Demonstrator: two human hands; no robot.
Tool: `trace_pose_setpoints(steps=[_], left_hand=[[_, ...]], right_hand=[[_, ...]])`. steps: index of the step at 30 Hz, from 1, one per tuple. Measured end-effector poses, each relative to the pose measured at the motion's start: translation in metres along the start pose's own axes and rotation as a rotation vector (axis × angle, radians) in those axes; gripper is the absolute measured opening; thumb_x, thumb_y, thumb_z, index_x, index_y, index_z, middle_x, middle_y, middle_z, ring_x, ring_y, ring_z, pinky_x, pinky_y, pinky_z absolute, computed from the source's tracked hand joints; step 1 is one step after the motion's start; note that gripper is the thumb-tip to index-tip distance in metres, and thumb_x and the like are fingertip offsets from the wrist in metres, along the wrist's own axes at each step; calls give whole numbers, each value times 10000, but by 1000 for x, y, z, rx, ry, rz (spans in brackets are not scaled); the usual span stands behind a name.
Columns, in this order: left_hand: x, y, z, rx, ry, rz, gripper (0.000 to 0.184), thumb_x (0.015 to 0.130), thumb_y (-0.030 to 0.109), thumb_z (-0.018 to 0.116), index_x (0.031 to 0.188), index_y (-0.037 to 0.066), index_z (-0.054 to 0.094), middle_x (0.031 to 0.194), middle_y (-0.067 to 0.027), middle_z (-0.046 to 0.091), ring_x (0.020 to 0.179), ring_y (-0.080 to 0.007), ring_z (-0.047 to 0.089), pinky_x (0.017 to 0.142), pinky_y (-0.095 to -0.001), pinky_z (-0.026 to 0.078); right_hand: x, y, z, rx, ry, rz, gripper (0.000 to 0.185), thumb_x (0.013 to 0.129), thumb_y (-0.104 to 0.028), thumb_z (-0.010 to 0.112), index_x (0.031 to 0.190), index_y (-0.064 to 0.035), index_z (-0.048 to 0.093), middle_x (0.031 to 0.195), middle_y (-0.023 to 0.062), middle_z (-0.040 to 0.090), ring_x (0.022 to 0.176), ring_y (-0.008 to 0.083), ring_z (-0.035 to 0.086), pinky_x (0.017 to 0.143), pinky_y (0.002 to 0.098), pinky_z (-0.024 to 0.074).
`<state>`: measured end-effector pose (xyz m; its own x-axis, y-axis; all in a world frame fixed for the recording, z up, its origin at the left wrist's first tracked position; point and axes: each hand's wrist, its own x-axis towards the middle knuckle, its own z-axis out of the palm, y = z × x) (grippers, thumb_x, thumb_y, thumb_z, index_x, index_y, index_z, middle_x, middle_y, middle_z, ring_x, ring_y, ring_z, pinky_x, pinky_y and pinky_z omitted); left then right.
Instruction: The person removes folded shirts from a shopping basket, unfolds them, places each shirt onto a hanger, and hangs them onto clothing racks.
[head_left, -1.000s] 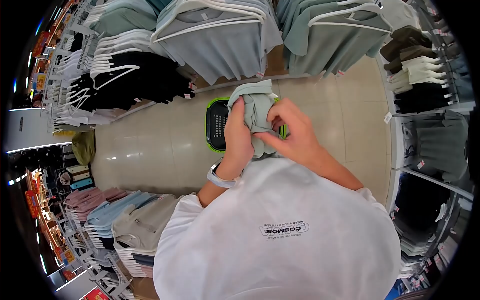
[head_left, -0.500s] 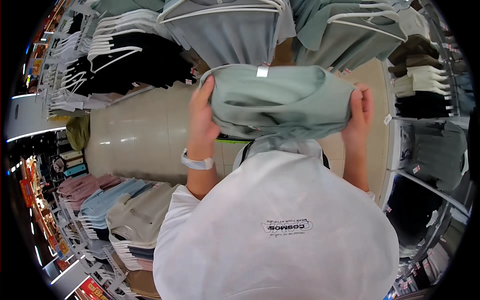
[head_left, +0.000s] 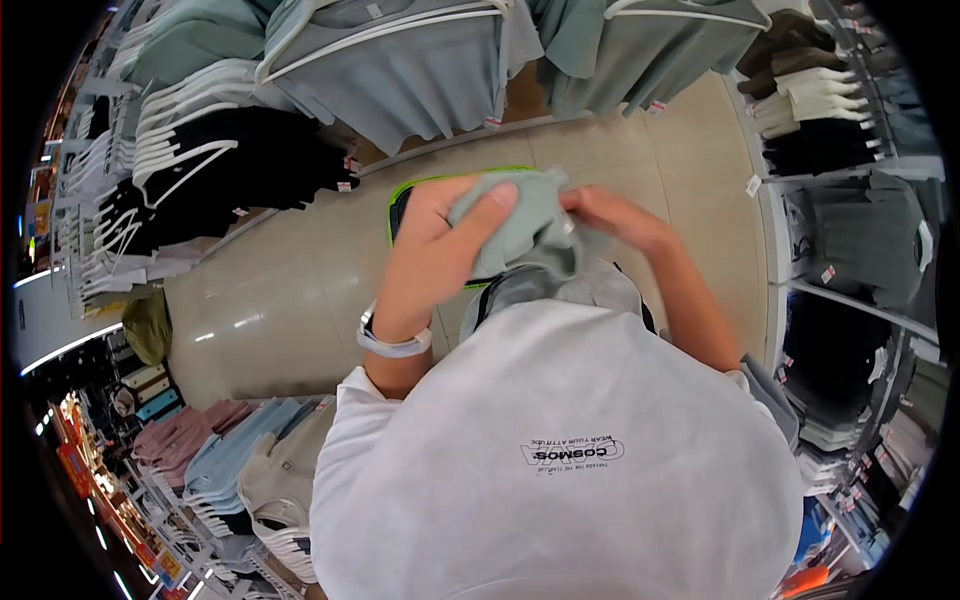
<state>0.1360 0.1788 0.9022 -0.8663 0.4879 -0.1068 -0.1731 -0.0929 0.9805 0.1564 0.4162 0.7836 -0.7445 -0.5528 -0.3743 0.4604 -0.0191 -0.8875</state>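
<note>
A sage-green shirt (head_left: 515,225) is bunched up in front of my chest. My left hand (head_left: 430,250), with a white-banded watch on the wrist, grips it, thumb lying on top of the cloth. At the shirt's right edge, my right hand (head_left: 615,215) has its fingers drawn together on the fabric, close to a small white tag (head_left: 568,226). Motion blurs the fingertips there. Below the shirt shows part of a dark container with a bright green rim (head_left: 400,190), mostly covered by my hand and the cloth.
Grey-blue shirts (head_left: 390,85) and green shirts (head_left: 660,60) hang on white hangers ahead. Black garments (head_left: 250,160) hang to the left. Folded pink and blue clothes (head_left: 240,450) are at lower left. Shelves (head_left: 850,290) with clothing line the right side. Tiled floor (head_left: 270,310) lies between.
The shirt, spread wide between both hands before, is now gathered into a smaller bundle. My right hand has come inward to the left, and the green-rimmed container shows more.
</note>
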Motion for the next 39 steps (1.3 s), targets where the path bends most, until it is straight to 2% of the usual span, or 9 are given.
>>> trace_pose_setpoints(steps=[5, 10, 14, 28, 30, 31, 34, 36, 39], left_hand=[[-9, -8, 0, 20, -94, -94, 254, 903, 173, 545, 995, -44, 639, 785, -7, 625, 672, -49, 504, 586, -193, 411], [-21, -17, -16, 79, -71, -108, 245, 896, 167, 552, 965, -49, 645, 732, 1, 600, 646, -44, 481, 558, -196, 387], [-26, -21, -20, 25, 38, -125, 231, 891, 158, 557, 931, -51, 646, 704, 8, 583, 626, -38, 458, 543, -198, 372], [-28, -25, -8, -28, 152, -61, 248, 907, 188, 547, 948, -38, 643, 744, 20, 593, 653, -31, 472, 560, -188, 382], [-27, -24, -6, -10, 153, -48, 250, 909, 191, 547, 953, -34, 643, 748, 17, 597, 656, -31, 475, 565, -188, 387], [-27, -25, -6, -34, 149, -51, 251, 908, 194, 549, 954, -34, 643, 749, 16, 598, 659, -34, 481, 570, -190, 392], [-25, -21, 0, -85, 187, -50, 253, 908, 199, 553, 947, -35, 642, 748, 14, 600, 660, -36, 489, 573, -192, 397], [-24, -19, 4, -112, 228, -45, 255, 908, 202, 555, 938, -36, 642, 747, 14, 600, 658, -36, 492, 571, -192, 397], [-22, -17, 5, -90, 231, -30, 252, 908, 195, 554, 927, -40, 641, 742, 15, 596, 645, -32, 489, 557, -187, 386]], right_hand=[[43, 0, 46, 847, -113, -33, 592, 918, -512, 395, 1241, -27, 497, 1119, 95, 593, 1045, 206, 554, 880, 306, 425], [33, 1, 37, 831, 391, -52, 319, 922, -289, 509, 1152, -70, 537, 859, 46, 602, 525, 79, 431, 516, 206, 407], [10, 4, 24, 857, 546, -107, 332, 924, -274, 498, 1180, -64, 522, 875, 63, 612, 491, 55, 390, 432, 194, 350], [-29, -22, 28, 298, 767, -328, 202, 842, -98, 533, 1023, -11, 537, 1008, 121, 571, 590, 127, 534, 459, 227, 409], [-36, -15, 18, 129, 516, -575, 146, 797, -91, 578, 923, -18, 583, 1102, 142, 513, 665, 142, 546, 507, 243, 429], [-45, -20, 23, 337, 455, -517, 57, 729, -15, 591, 774, -15, 626, 929, 130, 582, 765, 144, 567, 628, 237, 435], [-60, -19, 20, 228, 287, -528, 130, 716, 10, 576, 831, -19, 629, 920, 119, 585, 789, 127, 561, 658, 235, 433], [-70, -26, 19, -145, 116, -393, 93, 754, -64, 574, 830, -16, 598, 983, 122, 547, 747, 144, 538, 687, 248, 431], [-82, -28, 19, 27, 47, -147, 147, 743, -96, 582, 864, -12, 593, 898, 89, 574, 798, 139, 546, 702, 243, 422]])
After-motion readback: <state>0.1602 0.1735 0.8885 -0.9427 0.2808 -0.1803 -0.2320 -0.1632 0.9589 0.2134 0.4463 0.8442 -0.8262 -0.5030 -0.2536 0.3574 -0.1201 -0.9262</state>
